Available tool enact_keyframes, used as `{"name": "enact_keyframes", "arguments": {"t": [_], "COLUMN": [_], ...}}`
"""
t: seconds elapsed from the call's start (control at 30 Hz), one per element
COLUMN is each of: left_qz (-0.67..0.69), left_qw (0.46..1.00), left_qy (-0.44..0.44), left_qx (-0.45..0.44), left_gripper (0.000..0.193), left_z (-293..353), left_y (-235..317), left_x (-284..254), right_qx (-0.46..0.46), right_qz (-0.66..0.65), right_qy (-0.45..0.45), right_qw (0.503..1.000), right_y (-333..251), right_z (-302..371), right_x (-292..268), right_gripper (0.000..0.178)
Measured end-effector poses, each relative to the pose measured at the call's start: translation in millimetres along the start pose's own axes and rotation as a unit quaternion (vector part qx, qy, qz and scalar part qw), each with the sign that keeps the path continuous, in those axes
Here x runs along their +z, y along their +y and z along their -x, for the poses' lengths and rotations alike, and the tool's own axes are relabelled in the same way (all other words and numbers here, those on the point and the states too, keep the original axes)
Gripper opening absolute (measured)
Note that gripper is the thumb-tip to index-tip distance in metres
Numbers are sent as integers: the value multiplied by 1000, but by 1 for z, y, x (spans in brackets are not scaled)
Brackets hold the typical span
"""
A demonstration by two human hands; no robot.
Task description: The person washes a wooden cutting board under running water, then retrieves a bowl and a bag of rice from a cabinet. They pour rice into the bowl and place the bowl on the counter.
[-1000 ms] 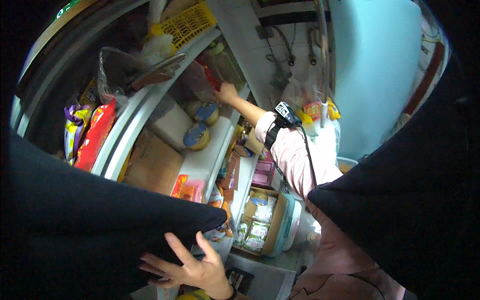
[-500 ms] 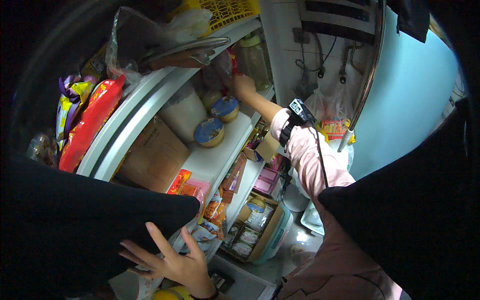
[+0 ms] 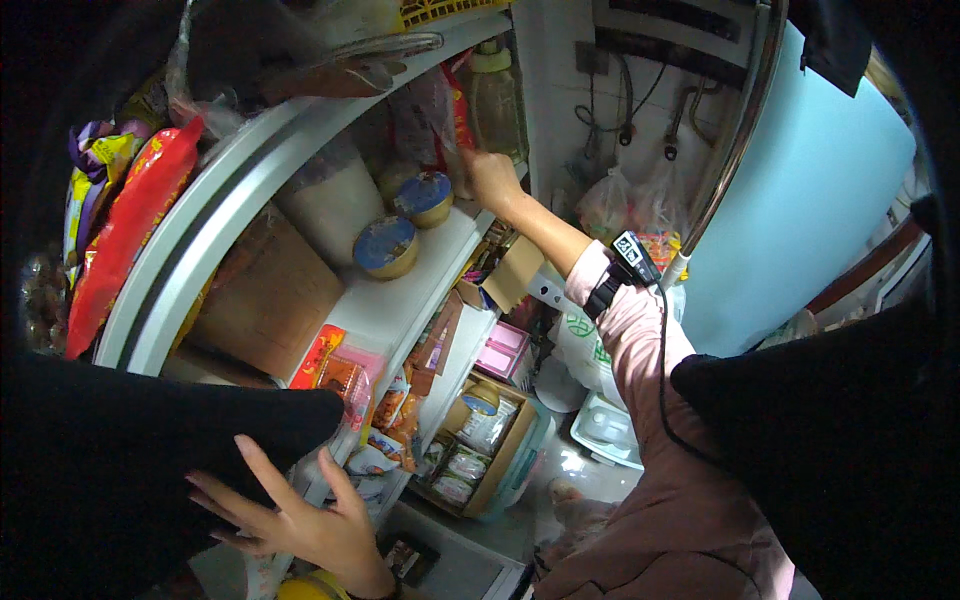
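My right hand reaches up to the far end of the upper shelf. Its fingers are curled closed at the lower end of a clear plastic packet with a red strip; the fingertips are hidden. Just behind it stands a glass jar with a pale green lid. Two round tubs with blue lids, a nearer one and a farther one, sit on the shelf left of this hand. Low in the view, my left hand hangs with fingers spread, holding nothing, beside the lower shelves.
A cardboard box and a whitish container fill the shelf's left part. Snack packets lie below. A box of packets stands lower, near a pink box. A light blue panel rises at the right.
The view has shifted, so the shelves appear farther left. My right hand has drawn slightly back from the tubs and jar, and more of the red strip shows. My left hand stays spread.
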State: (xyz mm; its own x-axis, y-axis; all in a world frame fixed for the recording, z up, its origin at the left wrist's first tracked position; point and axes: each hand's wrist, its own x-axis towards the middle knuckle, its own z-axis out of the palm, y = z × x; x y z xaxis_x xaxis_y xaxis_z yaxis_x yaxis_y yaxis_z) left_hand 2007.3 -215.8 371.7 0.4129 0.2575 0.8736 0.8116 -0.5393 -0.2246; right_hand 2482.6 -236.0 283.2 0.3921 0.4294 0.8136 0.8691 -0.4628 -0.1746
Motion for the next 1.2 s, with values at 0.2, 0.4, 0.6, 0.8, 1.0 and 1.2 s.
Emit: {"name": "enact_keyframes", "arguments": {"t": [0.2,0.4,0.6,0.8,1.0,1.2], "left_qz": [-7,-13,-6,-17,-28,-9], "left_qw": [1000,998,996,996,997,998], "left_qy": [-4,39,73,79,56,55], "left_qx": [-13,-40,-41,-30,-37,-31], "left_gripper": [72,74,76,78,78,75], "left_z": [-2,-2,-4,-6,-9,-6], "left_y": [9,14,15,12,13,13], "left_x": [8,18,29,32,33,29], "right_qx": [29,235,175,247,234,174], "right_qz": [-3,-66,-32,-7,-238,-229], "right_qy": [-15,90,83,-3,102,48], "right_qw": [999,966,980,969,937,956], "right_y": [-17,36,75,72,37,4], "right_z": [1,14,10,-6,-6,-8], "right_x": [-27,-57,-17,-9,-21,6], "right_gripper": [33,56,91,95,87,84]}}
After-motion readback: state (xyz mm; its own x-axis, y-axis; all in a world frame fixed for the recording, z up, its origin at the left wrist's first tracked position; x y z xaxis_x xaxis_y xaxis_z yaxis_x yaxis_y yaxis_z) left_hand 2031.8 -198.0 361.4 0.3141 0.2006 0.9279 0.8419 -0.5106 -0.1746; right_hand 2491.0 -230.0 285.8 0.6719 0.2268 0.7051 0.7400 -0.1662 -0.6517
